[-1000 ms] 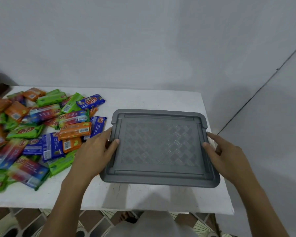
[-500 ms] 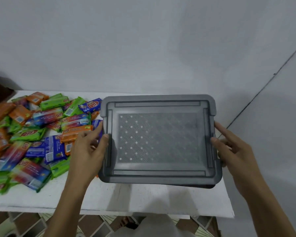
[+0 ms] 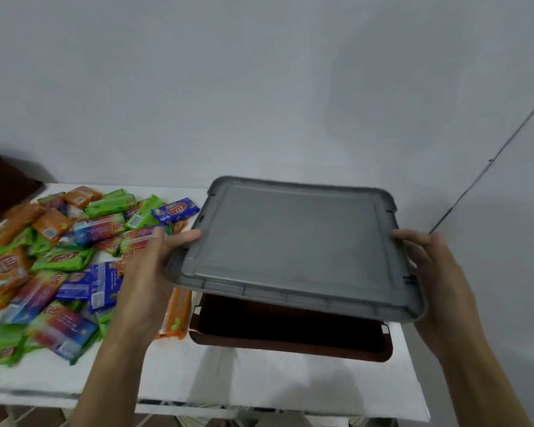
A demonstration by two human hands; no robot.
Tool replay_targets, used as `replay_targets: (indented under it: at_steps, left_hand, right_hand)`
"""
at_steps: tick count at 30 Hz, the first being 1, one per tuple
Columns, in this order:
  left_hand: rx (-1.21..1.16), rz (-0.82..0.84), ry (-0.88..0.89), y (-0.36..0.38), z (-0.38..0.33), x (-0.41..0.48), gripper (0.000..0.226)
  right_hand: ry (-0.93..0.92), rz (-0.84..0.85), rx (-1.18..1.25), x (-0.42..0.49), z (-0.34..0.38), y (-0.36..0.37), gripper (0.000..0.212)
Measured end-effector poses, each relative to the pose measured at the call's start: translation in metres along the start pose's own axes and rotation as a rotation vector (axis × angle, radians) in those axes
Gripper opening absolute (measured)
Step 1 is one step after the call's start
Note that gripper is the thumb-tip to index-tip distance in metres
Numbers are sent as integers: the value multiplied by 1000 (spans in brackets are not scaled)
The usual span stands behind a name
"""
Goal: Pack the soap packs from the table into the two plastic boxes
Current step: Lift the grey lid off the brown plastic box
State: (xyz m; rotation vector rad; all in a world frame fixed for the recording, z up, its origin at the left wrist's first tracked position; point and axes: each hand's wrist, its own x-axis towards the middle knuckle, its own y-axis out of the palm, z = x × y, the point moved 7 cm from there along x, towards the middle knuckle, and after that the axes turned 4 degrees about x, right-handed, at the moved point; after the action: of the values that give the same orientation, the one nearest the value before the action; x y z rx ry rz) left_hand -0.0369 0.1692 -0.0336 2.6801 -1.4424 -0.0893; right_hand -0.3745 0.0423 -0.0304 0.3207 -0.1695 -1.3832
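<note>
I hold a grey plastic lid (image 3: 293,245) in the air with both hands, tilted, its near edge raised off the box. My left hand (image 3: 148,272) grips its left edge and my right hand (image 3: 435,272) grips its right edge. Below the lid, a dark brown plastic box (image 3: 290,343) stands open on the white table (image 3: 228,374), its inside dark. A pile of soap packs (image 3: 62,257) in orange, green and blue wrappers covers the table's left half. One orange soap pack (image 3: 178,315) lies right beside the box's left wall.
A dark brown object (image 3: 3,186) sits at the table's far left corner by the wall. The grey wall rises behind the table. The table's front edge is near me, with tiled floor below it.
The lid has come up off the box and tilted, exposing the brown box beneath. Both hands rose with it and stayed on its side edges.
</note>
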Motion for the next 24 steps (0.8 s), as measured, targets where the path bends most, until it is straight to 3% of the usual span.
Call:
replay_targets:
  at_steps: [2,3,8,12,18,24]
  left_hand:
    - [157,4,69,2,-3,4,33]
    - [225,12,111,3,-5,7,28]
    - [578,143,258,12,-3,30,46]
    - [778,75,373,20,-21,54,54]
    - [1034,-32,518,43,-34,139,77]
    - [1103,-19,491,73,7,222,85]
  right_hand:
    - [-95,5,-194,6,3,0,21]
    - [-153,33,-286,8,5,3,26]
    - [-329,103,-746,31,10,16,47]
    - [-468,106,-1037,61,24,34,54]
    - [-611,3,-1260,138,43,56,61]
    - [-560,-16,-1359,223,9,64,63]
